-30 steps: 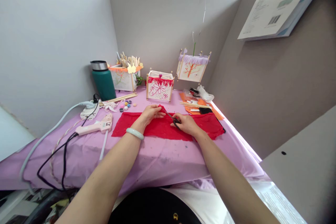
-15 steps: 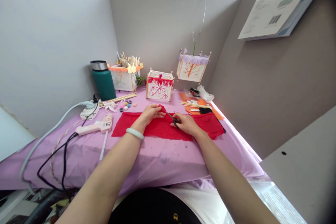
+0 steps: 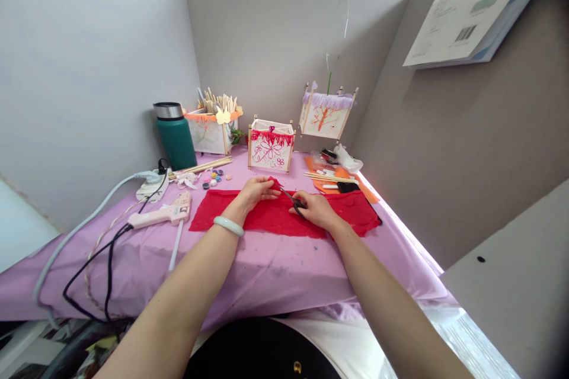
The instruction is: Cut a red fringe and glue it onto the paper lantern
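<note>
My left hand [image 3: 259,190] pinches a small folded piece of red paper [image 3: 274,181] between thumb and fingers. My right hand [image 3: 316,209] is closed around the black handles of a pair of scissors [image 3: 299,204], whose blades point up and left to the red piece. Beneath both hands a long red sheet [image 3: 222,213] lies spread across the table; it looks like thin paper or cloth. Whether the piece in my left hand joins this sheet, I cannot tell. Behind my hands stands a white lantern [image 3: 271,151] with a red fringe and drawn flowers.
A pink glue gun [image 3: 162,215] with cords lies at left, near a power strip [image 3: 152,186] and a green bottle [image 3: 175,141]. Several small buttons [image 3: 213,180] and sticks [image 3: 204,166] lie behind. A purple-fringed lantern [image 3: 326,115] hangs at back right, above orange sheets [image 3: 370,191] and a white bag [image 3: 348,160].
Hardly anything differs. The scissors and the red piece shift very slightly between my hands; everything else stays in place.
</note>
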The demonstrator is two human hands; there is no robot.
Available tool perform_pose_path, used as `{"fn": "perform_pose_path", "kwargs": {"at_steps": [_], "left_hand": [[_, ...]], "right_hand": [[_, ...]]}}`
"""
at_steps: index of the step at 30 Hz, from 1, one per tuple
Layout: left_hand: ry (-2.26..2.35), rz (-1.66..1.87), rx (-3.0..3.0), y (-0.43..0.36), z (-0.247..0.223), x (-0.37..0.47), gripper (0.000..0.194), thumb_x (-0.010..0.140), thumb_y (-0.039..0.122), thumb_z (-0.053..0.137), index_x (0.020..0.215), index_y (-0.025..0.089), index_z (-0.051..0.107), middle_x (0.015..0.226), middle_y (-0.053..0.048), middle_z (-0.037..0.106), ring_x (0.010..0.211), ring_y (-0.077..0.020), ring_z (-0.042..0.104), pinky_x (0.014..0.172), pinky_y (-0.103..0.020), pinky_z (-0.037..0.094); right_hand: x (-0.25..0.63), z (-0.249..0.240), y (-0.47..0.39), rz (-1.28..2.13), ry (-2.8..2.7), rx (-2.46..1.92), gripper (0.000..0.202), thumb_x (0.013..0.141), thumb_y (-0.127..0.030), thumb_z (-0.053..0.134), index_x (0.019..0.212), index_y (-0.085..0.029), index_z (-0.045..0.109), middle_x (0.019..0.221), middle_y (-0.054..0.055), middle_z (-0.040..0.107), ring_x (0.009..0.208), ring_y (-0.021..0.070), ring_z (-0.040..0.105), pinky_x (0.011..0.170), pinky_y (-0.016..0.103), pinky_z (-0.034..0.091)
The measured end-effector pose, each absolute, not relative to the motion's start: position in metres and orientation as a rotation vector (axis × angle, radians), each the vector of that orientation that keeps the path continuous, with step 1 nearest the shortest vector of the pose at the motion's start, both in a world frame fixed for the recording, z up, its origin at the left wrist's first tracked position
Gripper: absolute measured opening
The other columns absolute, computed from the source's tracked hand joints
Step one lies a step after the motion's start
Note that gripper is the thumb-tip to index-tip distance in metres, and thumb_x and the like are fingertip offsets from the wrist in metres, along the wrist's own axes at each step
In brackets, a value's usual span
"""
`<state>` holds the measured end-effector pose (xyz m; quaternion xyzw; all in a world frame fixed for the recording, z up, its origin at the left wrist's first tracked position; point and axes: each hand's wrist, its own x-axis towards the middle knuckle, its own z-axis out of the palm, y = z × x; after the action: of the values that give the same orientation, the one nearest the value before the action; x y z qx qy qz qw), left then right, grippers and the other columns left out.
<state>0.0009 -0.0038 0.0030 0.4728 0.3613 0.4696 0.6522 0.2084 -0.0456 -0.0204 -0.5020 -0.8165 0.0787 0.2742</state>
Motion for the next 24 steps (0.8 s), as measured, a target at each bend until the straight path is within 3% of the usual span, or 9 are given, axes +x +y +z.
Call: {"fn": "perform_pose_path", "kwargs": {"at_steps": [24], "left_hand": [[0.810,1.052,1.082,-0.0027,0.0012,0.0004,0.004,0.079,0.011,0.057,0.076,0.011,0.055,0.073,-0.012,0.069,0.061,-0.0184,0.068,0.061,-0.029,0.054]], "right_hand": [[0.2079,-0.0200,-0.0464,0.231,-2.187,-1.348,0.028,0.074,-0.042,0.065,0.094,-0.022,0.060,0.068,-0.002,0.061,0.059,0.0119,0.052,0.055,0.021,0.031]]}}
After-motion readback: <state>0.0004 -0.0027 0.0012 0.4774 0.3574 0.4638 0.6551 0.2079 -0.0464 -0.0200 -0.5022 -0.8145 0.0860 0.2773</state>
